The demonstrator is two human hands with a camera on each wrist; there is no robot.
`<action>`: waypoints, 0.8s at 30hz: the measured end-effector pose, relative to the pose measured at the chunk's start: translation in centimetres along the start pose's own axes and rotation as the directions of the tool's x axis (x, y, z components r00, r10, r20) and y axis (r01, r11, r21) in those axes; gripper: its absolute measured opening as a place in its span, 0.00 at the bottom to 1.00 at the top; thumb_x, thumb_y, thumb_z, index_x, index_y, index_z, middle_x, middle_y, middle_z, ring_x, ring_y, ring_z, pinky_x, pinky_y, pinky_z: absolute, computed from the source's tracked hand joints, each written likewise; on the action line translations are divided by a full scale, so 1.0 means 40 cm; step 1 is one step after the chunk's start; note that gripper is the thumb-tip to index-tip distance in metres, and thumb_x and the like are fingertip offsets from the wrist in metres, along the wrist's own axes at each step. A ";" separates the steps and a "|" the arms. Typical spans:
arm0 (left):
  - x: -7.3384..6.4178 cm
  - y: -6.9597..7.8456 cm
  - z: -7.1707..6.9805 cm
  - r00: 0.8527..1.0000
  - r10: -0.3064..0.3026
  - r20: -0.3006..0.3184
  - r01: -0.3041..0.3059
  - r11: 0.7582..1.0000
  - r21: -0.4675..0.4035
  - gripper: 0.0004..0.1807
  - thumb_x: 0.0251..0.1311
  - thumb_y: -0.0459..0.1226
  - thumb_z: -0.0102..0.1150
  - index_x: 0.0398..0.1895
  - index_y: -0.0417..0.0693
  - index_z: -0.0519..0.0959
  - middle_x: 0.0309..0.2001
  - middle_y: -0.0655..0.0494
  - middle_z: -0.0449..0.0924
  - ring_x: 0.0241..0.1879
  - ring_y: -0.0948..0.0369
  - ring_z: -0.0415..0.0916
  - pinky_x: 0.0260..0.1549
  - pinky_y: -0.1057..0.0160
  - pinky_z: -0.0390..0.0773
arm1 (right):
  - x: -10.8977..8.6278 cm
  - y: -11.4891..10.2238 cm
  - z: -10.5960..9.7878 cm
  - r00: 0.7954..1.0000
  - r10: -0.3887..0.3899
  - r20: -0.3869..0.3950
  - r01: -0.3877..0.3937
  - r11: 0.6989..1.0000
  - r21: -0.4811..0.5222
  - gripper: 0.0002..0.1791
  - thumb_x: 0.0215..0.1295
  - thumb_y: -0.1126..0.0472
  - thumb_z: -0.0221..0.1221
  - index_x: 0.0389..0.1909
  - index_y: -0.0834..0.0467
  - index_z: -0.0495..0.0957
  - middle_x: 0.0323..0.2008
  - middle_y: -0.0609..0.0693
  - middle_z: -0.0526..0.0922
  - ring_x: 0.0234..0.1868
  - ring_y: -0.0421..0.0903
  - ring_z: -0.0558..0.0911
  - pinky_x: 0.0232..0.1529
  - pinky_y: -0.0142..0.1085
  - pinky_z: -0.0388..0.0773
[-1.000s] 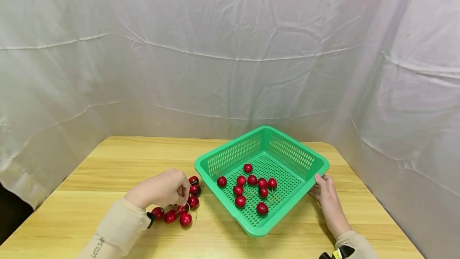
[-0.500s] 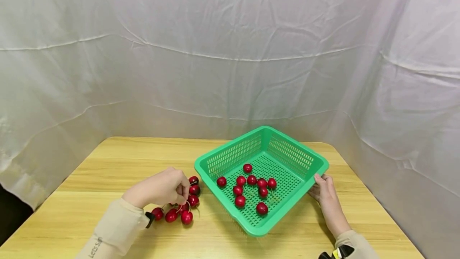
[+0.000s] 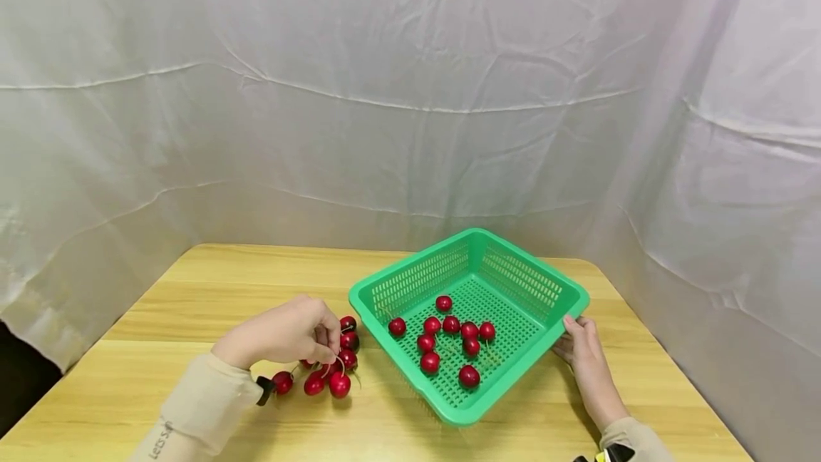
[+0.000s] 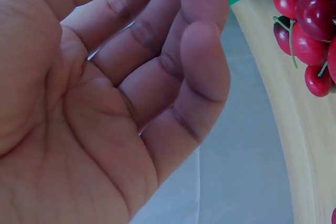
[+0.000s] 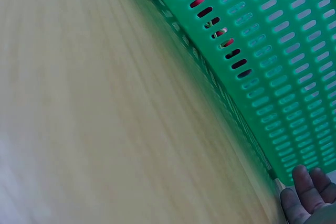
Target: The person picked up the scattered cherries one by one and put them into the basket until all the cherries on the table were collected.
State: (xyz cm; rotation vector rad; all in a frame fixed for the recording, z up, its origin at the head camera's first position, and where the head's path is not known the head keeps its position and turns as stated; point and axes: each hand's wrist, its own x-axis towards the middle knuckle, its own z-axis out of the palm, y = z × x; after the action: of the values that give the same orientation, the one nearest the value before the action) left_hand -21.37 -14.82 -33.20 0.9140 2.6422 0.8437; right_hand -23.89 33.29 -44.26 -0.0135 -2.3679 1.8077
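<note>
My left hand [image 3: 291, 334] is over a pile of red cherries on the table, left of the basket. Its thumb and fingertips pinch the thin, curved stem of one cherry [image 3: 340, 385], whose fruit hangs below them. Other cherries [image 3: 313, 383] lie around and partly behind the hand; in the left wrist view the cherry pile [image 4: 315, 14] shows at the upper right, while the pinched stem is out of sight. On the right, my right hand [image 3: 589, 369] grips the rim of a green plastic basket [image 3: 462, 416], thumb on top, fingers underneath. Several cherries [image 3: 469, 376] lie on the basket's perforated floor.
A light wooden table [image 3: 212, 291] carries everything. White cloth [image 3: 410, 148] hangs behind it and at both sides. The basket stands at an angle, its near corner towards me. Seen from the right wrist, the slotted basket wall [image 5: 252, 40] rises beside the tabletop [image 5: 105, 103].
The pinched cherry has shifted slightly right and up with its stem in my left fingers. My right hand keeps its grip on the basket rim.
</note>
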 end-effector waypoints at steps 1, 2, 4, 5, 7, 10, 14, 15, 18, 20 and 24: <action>-0.001 0.001 -0.002 1.000 0.004 0.002 -0.004 1.000 -0.009 0.12 0.61 0.29 0.74 0.23 0.53 0.85 0.23 0.58 0.85 0.21 0.69 0.76 0.27 0.69 0.79 | 0.001 0.001 -0.001 1.000 0.004 -0.002 -0.004 1.000 0.011 0.32 0.89 0.43 0.34 0.74 0.66 0.52 0.64 0.62 0.70 0.49 0.30 0.82 0.53 0.23 0.80; -0.002 0.002 -0.004 1.000 0.009 0.003 -0.009 1.000 -0.017 0.11 0.61 0.29 0.74 0.24 0.52 0.85 0.23 0.59 0.85 0.22 0.70 0.76 0.27 0.69 0.79 | 0.003 0.001 -0.002 1.000 0.007 -0.006 -0.007 1.000 0.022 0.32 0.89 0.44 0.35 0.74 0.67 0.52 0.63 0.63 0.70 0.48 0.29 0.82 0.52 0.23 0.80; -0.004 0.003 -0.008 1.000 0.016 0.005 -0.016 0.999 -0.035 0.10 0.61 0.29 0.74 0.25 0.51 0.85 0.24 0.60 0.85 0.22 0.69 0.76 0.27 0.68 0.80 | 0.004 0.003 -0.003 1.000 0.009 -0.010 -0.009 0.999 0.032 0.32 0.88 0.45 0.35 0.73 0.68 0.51 0.62 0.63 0.69 0.47 0.30 0.82 0.51 0.23 0.80; -0.005 0.003 -0.010 1.000 0.018 0.006 -0.018 0.999 -0.042 0.10 0.61 0.30 0.74 0.25 0.51 0.85 0.24 0.60 0.85 0.23 0.69 0.77 0.27 0.68 0.80 | 0.004 0.003 -0.003 1.000 0.010 -0.013 -0.009 0.999 0.038 0.31 0.88 0.45 0.35 0.73 0.68 0.52 0.62 0.62 0.68 0.46 0.30 0.82 0.50 0.23 0.80; -0.007 0.003 -0.014 1.000 0.020 0.005 -0.020 0.999 -0.051 0.10 0.62 0.30 0.74 0.26 0.51 0.85 0.25 0.61 0.85 0.24 0.69 0.77 0.28 0.68 0.81 | 0.003 0.003 -0.003 1.000 0.005 -0.011 -0.005 1.000 0.022 0.30 0.89 0.45 0.34 0.72 0.67 0.53 0.62 0.60 0.67 0.47 0.30 0.82 0.51 0.23 0.80; -0.011 0.001 -0.021 1.000 0.026 0.000 -0.026 0.998 -0.060 0.09 0.63 0.31 0.73 0.27 0.52 0.85 0.26 0.63 0.85 0.26 0.69 0.78 0.29 0.68 0.81 | 0.003 0.004 -0.003 1.000 -0.005 -0.016 0.005 1.000 0.017 0.28 0.89 0.46 0.35 0.70 0.65 0.54 0.61 0.59 0.69 0.48 0.30 0.82 0.52 0.23 0.80; -0.014 -0.002 -0.028 1.000 0.027 -0.003 -0.027 0.996 -0.090 0.09 0.63 0.30 0.73 0.28 0.52 0.86 0.27 0.61 0.86 0.26 0.68 0.78 0.30 0.68 0.82 | 0.006 0.003 -0.004 1.000 -0.002 -0.019 0.003 0.999 0.033 0.29 0.89 0.46 0.36 0.71 0.67 0.54 0.60 0.61 0.71 0.46 0.31 0.83 0.51 0.23 0.81; -0.015 -0.002 -0.029 1.000 0.025 -0.004 -0.025 0.995 -0.100 0.08 0.63 0.30 0.73 0.28 0.51 0.86 0.28 0.60 0.86 0.26 0.68 0.78 0.29 0.68 0.82 | 0.006 0.003 -0.005 1.000 0.004 -0.016 -0.003 0.999 0.038 0.29 0.89 0.46 0.36 0.71 0.67 0.53 0.59 0.60 0.71 0.46 0.31 0.83 0.50 0.23 0.81; -0.016 -0.003 -0.031 1.000 0.022 -0.005 -0.022 0.993 -0.119 0.08 0.62 0.30 0.74 0.28 0.51 0.86 0.28 0.60 0.87 0.26 0.68 0.79 0.29 0.68 0.81 | 0.009 0.001 -0.006 1.000 0.025 -0.014 -0.025 0.998 0.055 0.30 0.88 0.46 0.36 0.72 0.68 0.52 0.57 0.57 0.72 0.44 0.31 0.84 0.49 0.24 0.81; -0.016 -0.004 -0.032 1.000 0.025 -0.006 -0.026 0.992 -0.123 0.08 0.62 0.31 0.74 0.28 0.51 0.86 0.28 0.62 0.87 0.26 0.68 0.79 0.29 0.68 0.81 | 0.010 -0.001 -0.006 0.999 0.043 -0.014 -0.042 0.997 0.058 0.31 0.88 0.46 0.37 0.73 0.68 0.51 0.55 0.54 0.72 0.44 0.32 0.83 0.49 0.24 0.81; -0.016 -0.008 -0.033 0.999 0.037 -0.006 -0.038 0.992 -0.123 0.07 0.62 0.31 0.74 0.29 0.51 0.87 0.28 0.63 0.87 0.26 0.69 0.79 0.29 0.68 0.81 | 0.011 0.000 -0.007 0.999 0.049 -0.018 -0.048 0.998 0.052 0.31 0.88 0.46 0.36 0.73 0.68 0.51 0.54 0.53 0.73 0.44 0.32 0.83 0.49 0.25 0.81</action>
State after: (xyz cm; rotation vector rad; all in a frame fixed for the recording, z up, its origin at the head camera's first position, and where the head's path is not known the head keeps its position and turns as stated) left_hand -21.54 -16.01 -32.32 0.9339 2.5507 1.0061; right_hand -24.29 33.60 -44.13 -0.0824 -2.3265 1.8806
